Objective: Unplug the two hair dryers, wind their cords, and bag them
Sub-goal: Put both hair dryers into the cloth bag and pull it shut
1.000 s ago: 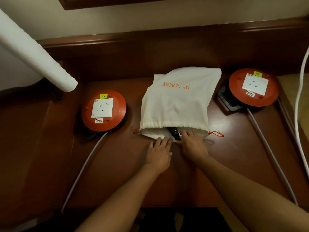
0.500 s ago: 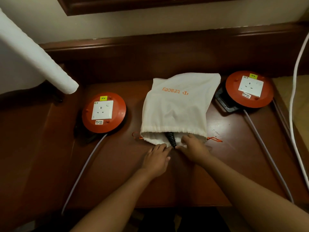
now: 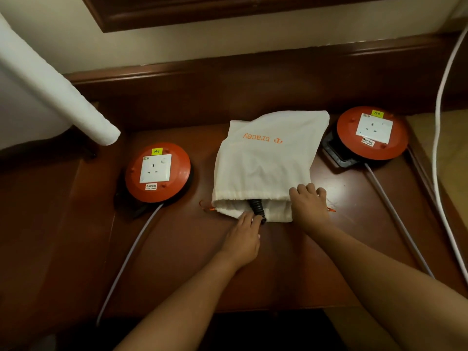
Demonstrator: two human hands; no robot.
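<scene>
Cream cloth bag (image 3: 266, 163) lies on the table (image 3: 177, 262) between two reels; the left hand (image 3: 244, 239) pinches the black cord (image 3: 257, 210) poking from its mouth; the right hand (image 3: 309, 206) presses flat, half open, on the hem; I'd tuck the cord fully in before drawing the strings.

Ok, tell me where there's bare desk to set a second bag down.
Bare wood lies along the near edge of the desk, between the left reel's cable and the right reel's cable, under the forearms. The back is crowded: left reel, white bag and right reel stand close together.
</scene>
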